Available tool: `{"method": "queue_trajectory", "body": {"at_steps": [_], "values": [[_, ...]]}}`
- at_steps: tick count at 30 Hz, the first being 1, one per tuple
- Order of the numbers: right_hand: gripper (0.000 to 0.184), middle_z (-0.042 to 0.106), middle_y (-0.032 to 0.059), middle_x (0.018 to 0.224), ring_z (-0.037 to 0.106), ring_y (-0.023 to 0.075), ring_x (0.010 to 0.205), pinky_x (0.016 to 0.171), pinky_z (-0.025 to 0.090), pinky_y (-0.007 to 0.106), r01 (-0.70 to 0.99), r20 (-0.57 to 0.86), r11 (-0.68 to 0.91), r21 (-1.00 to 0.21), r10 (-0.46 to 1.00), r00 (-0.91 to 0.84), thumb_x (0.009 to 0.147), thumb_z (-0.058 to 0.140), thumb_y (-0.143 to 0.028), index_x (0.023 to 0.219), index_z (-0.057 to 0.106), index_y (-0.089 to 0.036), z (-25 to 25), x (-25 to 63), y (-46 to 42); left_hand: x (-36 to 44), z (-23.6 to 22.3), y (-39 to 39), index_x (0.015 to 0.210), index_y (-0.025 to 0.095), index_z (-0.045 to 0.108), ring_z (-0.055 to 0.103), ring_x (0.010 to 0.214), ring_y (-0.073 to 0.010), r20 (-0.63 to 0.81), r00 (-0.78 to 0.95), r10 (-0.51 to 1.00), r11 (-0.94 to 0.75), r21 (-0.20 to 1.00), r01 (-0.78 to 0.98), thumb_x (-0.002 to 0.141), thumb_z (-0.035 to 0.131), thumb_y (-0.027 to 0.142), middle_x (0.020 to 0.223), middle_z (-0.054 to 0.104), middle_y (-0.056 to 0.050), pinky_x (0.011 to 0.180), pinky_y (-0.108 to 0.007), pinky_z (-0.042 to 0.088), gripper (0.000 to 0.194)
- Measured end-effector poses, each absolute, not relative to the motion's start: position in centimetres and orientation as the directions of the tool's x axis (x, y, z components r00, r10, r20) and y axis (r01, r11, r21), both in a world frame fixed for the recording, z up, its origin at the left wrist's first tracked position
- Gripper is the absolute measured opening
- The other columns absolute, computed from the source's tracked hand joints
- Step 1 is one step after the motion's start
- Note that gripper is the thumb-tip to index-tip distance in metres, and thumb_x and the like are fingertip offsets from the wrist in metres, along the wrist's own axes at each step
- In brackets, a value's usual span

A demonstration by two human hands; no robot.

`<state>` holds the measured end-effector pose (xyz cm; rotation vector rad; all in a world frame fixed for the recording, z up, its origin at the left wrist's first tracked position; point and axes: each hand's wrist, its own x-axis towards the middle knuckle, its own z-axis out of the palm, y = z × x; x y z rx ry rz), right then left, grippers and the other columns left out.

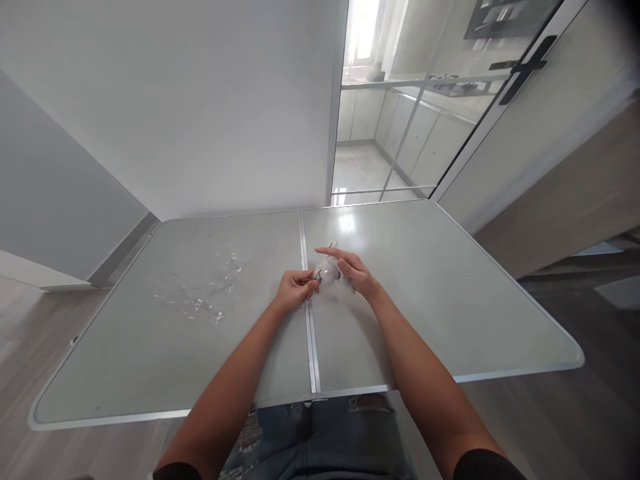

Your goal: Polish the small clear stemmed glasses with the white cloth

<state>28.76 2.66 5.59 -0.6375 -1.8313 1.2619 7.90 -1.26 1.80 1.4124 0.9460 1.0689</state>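
Over the table's middle seam, both hands meet at a small, whitish, rounded object (328, 271) that looks partly see-through and shiny, perhaps in clear film; its kind cannot be made out. My left hand (294, 289) pinches its left edge between thumb and fingers. On the other side, my right hand (356, 269) holds it with the thumb and lower fingers, the index finger stretched across its far side. Part of the object is hidden behind the right fingers. To the left lie several clear, glossy plastic pieces (197, 303), loosely scattered.
The pale folding table (450, 300) has a metal rim and a metal seam (311, 347) down its middle. A white wall (240, 107) and a glass-paned door (400, 120) with a black handle (527, 70) stand behind it.
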Motion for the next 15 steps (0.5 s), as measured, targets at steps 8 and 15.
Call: {"method": "queue_trajectory", "body": {"at_steps": [8,15], "values": [[0.054,0.064,0.0031,0.085,0.055,0.0218,0.085,0.093,0.042,0.039,0.027,0.398,0.486,-0.874,0.745,-0.535,0.098,0.045,-0.060,0.136,0.064,-0.027,5.3,28.4,2.9,7.9,-0.1,-1.0,0.115,0.022,0.077,0.055,0.057,-0.0118,0.552,-0.019,0.833,-0.462,0.715,0.524,0.082,0.076,0.048,0.067,0.069,-0.002,0.062,-0.026,0.043,0.042],[0.072,0.061,-0.0006,0.082,0.058,0.0184,0.077,0.074,0.045,0.030,-0.228,0.190,0.086,-0.970,0.855,-0.482,0.089,0.061,-0.043,0.154,0.036,-0.025,6.3,28.0,2.5,7.2,-0.1,-0.4,0.122,0.025,0.074,0.064,0.067,-0.0150,0.681,0.013,0.732,-0.471,0.492,0.732,0.089,0.071,0.034,0.084,0.077,-0.008,0.066,-0.028,0.041,0.034]]}}
